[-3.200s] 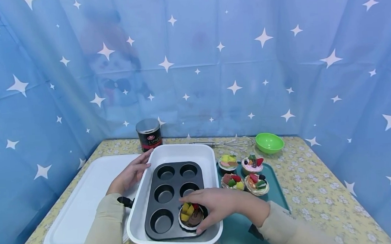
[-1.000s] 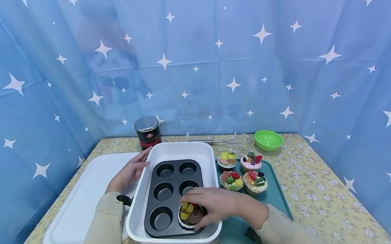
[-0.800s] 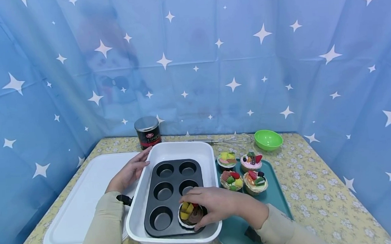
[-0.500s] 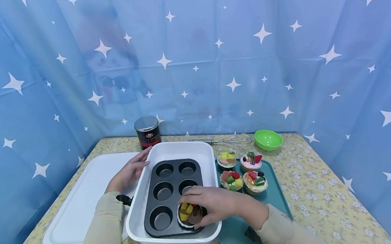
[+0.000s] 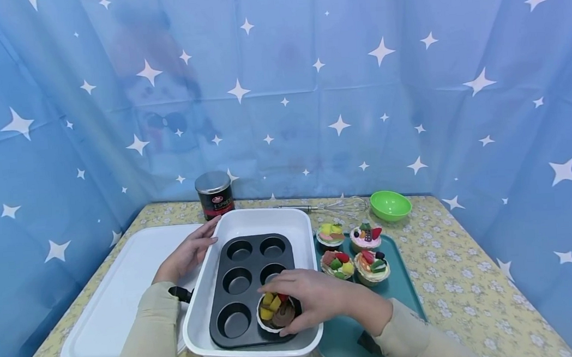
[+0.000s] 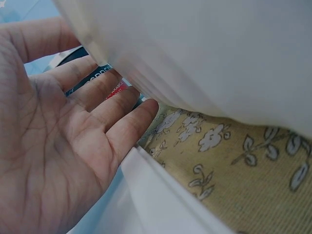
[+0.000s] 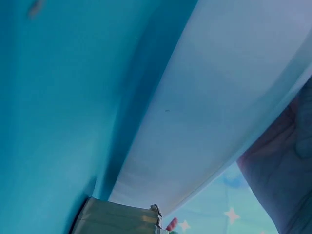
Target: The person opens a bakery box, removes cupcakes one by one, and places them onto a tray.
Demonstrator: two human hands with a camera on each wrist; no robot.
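In the head view my right hand [image 5: 313,299] holds a cupcake [image 5: 276,312], its fingers and thumb round the edge. The cupcake has brown frosting, yellow chunks and a bit of red, and is at the near right cup of a dark muffin tin [image 5: 252,290]. That tin lies inside a deep white rectangular tub [image 5: 254,354]. My left hand [image 5: 188,254] touches the tub's far left side; in the left wrist view the left hand's fingers [image 6: 129,122] are nearly straight against the outer wall. The right wrist view shows mostly the tub's side; the cupcake is hidden there.
Several fruit-topped cupcakes [image 5: 338,265] stand on a teal tray [image 5: 404,269] at the right. A white lid [image 5: 116,298] lies at the left. Behind are an espresso tin [image 5: 214,195], a whisk [image 5: 339,207] and a green bowl [image 5: 391,205]. Black straps show at both wrists.
The right hand and the cupcake have shifted very slightly up and left in the head view since half a second ago. The left hand and the tub stay as they were.
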